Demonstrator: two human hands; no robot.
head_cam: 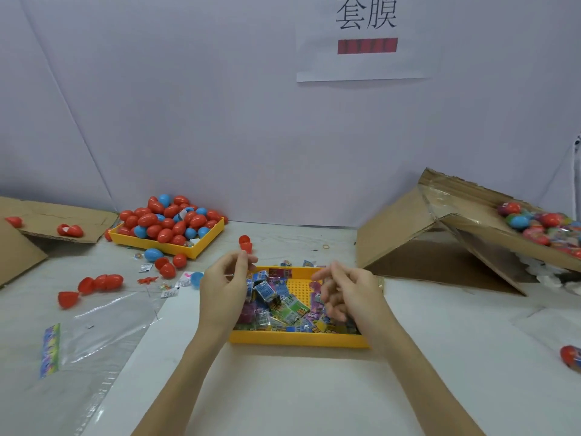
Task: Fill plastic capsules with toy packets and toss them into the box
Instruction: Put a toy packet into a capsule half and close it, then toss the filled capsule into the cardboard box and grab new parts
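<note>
Head view: we're over the desk (283,388), both hands above the yellow tray (298,339) of toy packets (276,305).
Left hand (224,286): fingers loosely curled, can't tell if it's holding anything.
Right hand (347,294): relaxed, holding nothing.
Capsules (171,220): piled far-left.
Box (465,221): right.

A pale wall (188,105) bearing a paper sign (366,39) backs the white table (283,388).
</note>
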